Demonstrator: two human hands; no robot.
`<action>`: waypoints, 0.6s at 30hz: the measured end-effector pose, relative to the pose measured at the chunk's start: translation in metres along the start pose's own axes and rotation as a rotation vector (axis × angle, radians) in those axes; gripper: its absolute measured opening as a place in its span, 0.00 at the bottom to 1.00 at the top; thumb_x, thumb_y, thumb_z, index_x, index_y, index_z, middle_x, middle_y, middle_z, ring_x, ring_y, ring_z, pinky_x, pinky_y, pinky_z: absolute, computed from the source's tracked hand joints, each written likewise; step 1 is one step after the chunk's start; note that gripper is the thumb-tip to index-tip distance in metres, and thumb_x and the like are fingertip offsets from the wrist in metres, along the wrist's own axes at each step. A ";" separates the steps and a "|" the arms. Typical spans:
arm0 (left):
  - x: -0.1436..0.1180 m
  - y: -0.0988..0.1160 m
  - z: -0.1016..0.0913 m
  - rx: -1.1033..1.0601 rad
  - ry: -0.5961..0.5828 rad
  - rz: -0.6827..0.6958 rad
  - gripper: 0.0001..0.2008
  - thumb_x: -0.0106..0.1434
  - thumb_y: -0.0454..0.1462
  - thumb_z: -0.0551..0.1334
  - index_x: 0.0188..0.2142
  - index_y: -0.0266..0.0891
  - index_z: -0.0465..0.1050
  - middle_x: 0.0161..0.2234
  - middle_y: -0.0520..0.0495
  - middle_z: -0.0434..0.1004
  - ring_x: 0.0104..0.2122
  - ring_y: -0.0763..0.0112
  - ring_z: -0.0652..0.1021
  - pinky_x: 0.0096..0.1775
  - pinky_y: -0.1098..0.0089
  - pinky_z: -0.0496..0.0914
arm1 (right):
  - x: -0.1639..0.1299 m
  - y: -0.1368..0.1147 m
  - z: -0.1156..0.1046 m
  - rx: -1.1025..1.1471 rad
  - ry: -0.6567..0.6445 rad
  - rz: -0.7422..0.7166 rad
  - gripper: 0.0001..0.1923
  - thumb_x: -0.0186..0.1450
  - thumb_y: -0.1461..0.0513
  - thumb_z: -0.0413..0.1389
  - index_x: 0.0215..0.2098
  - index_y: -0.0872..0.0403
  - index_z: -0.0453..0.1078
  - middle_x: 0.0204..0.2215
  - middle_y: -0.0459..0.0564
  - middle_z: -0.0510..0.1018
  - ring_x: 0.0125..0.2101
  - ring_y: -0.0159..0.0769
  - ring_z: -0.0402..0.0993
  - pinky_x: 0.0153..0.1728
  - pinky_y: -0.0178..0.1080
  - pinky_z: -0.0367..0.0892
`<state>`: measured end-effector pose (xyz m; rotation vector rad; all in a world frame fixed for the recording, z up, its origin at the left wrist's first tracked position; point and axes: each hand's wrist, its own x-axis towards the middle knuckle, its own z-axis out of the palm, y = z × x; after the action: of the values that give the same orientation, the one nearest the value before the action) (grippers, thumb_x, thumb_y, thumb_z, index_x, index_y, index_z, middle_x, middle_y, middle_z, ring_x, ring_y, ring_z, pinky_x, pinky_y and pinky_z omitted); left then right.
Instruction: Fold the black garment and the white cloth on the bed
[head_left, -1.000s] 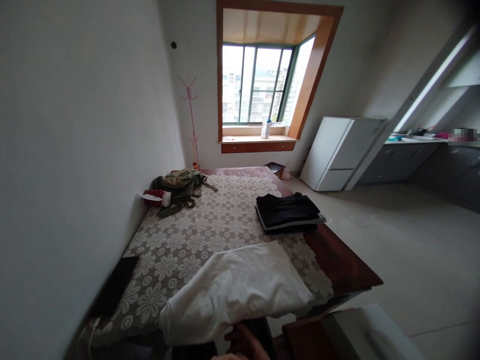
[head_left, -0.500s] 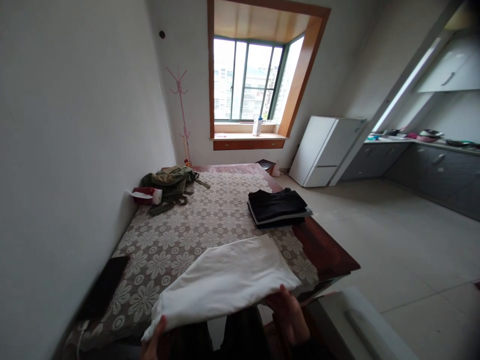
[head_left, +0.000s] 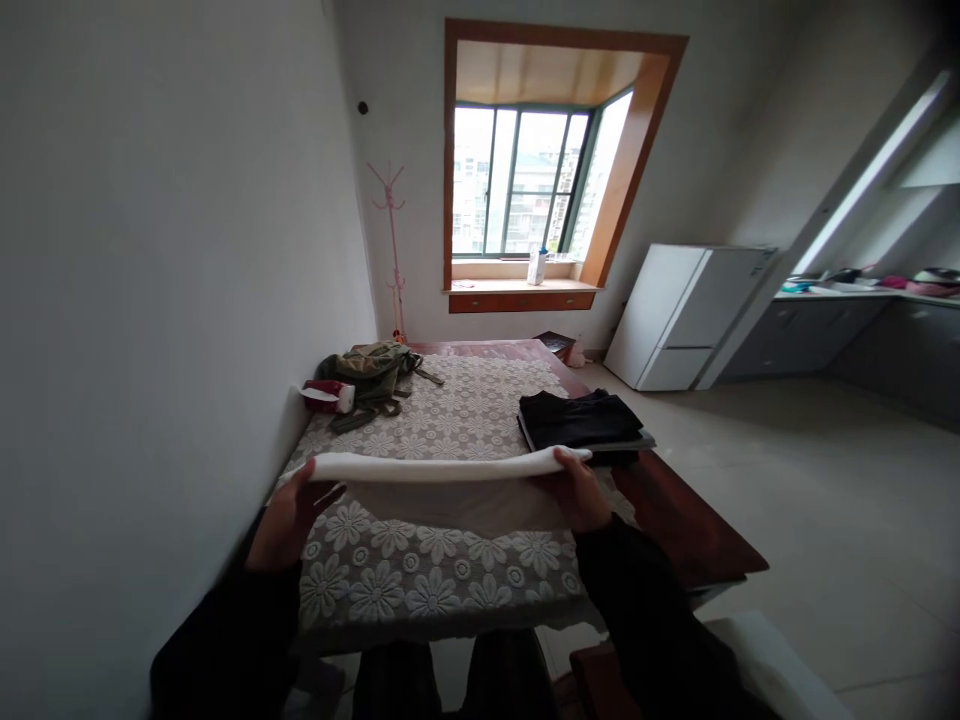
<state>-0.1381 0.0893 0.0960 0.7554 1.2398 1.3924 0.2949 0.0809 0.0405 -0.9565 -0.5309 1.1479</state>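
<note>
Over the dark red wooden counter (head_left: 697, 520), partly covered by flowered grey-and-white lace (head_left: 375, 595), hangs a folded piece of white fabric (head_left: 442, 469). Its far side is hidden, and whether its shaded lower edge touches the lace is hard to tell. The left hand (head_left: 289, 515) and right hand (head_left: 579, 495) grip opposite ends, level and well apart, thumbs uppermost; the other fingers, closed on it, are partly hidden. Both black sleeves (head_left: 660, 610) reach forward, cut off below. The folded black fabric stack (head_left: 577, 420), just beyond the right hand, is partly blocked.

White cloth (head_left: 442, 469) smooth, matt; tablecloth (head_left: 427, 580) rough lace; tabletop (head_left: 697, 520) smooth wood.
</note>
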 end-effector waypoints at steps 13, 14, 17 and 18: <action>0.067 -0.036 0.016 0.109 0.108 0.051 0.05 0.63 0.36 0.65 0.33 0.36 0.77 0.33 0.44 0.83 0.33 0.63 0.83 0.42 0.58 0.82 | 0.061 0.046 0.013 -0.136 -0.001 0.056 0.18 0.51 0.55 0.70 0.36 0.54 0.76 0.30 0.48 0.82 0.27 0.39 0.79 0.26 0.42 0.80; 0.063 -0.050 0.006 0.171 0.108 0.009 0.05 0.60 0.36 0.67 0.30 0.36 0.78 0.29 0.44 0.82 0.32 0.59 0.83 0.41 0.57 0.81 | 0.055 0.058 -0.001 -0.182 0.007 0.093 0.17 0.49 0.55 0.70 0.34 0.54 0.76 0.27 0.47 0.81 0.25 0.40 0.78 0.23 0.41 0.78; 0.057 -0.080 -0.017 0.326 0.121 -0.065 0.09 0.53 0.35 0.72 0.21 0.39 0.76 0.20 0.44 0.79 0.35 0.48 0.84 0.41 0.56 0.80 | 0.048 0.083 -0.032 -0.294 0.042 0.145 0.14 0.46 0.58 0.71 0.27 0.53 0.75 0.21 0.46 0.78 0.25 0.41 0.77 0.20 0.40 0.76; 0.056 -0.086 -0.022 0.349 0.125 -0.073 0.09 0.52 0.36 0.73 0.20 0.40 0.76 0.20 0.44 0.79 0.36 0.47 0.85 0.42 0.56 0.80 | 0.048 0.088 -0.038 -0.320 0.049 0.149 0.14 0.45 0.58 0.72 0.26 0.52 0.74 0.21 0.46 0.78 0.26 0.42 0.77 0.21 0.40 0.76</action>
<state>-0.1456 0.1273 -0.0014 0.8595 1.6190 1.1915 0.2961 0.1209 -0.0596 -1.3152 -0.6233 1.1894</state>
